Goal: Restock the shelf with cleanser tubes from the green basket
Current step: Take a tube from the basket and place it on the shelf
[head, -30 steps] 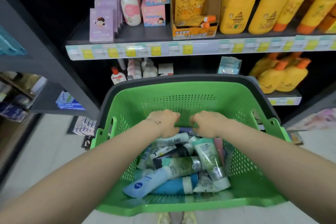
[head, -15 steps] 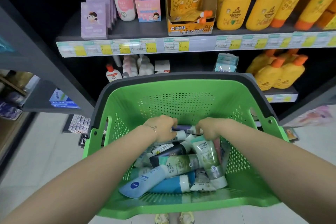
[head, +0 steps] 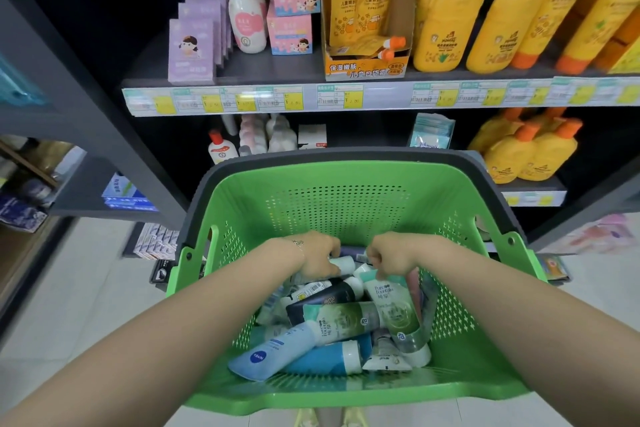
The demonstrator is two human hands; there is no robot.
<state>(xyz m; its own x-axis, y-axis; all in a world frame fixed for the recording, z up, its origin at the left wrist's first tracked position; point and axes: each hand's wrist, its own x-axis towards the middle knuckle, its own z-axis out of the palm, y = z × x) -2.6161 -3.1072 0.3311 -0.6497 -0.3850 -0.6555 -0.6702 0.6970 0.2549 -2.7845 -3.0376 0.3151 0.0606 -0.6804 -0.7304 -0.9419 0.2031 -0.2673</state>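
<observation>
The green basket (head: 349, 204) with a dark grey handle hangs in front of me, several cleanser tubes (head: 332, 322) piled inside. Both my hands reach into the far end of the pile, knuckles up and fingers curled. My left hand (head: 317, 258) grips a white-capped tube (head: 346, 266). My right hand (head: 393, 258) holds the crimped top of a green Pure Fountain tube (head: 391, 308). A dark purple tube (head: 351, 250) lies between the hands. The shelf (head: 311, 100) with price tags stands just beyond the basket.
Yellow bottles (head: 446, 21) with orange caps, an orange pouch display box (head: 367, 10), pink boxes (head: 292, 0) and purple boxes (head: 192, 48) fill the upper shelf. Small bottles (head: 221, 149) and more yellow bottles (head: 533, 152) stand on the lower shelf. Pale floor tiles (head: 69, 288) lie to the left.
Both hands have sunk a little deeper into the tube pile and drawn slightly apart, exposing the dark purple tube between them. The basket and shelf have shifted only slightly in view.
</observation>
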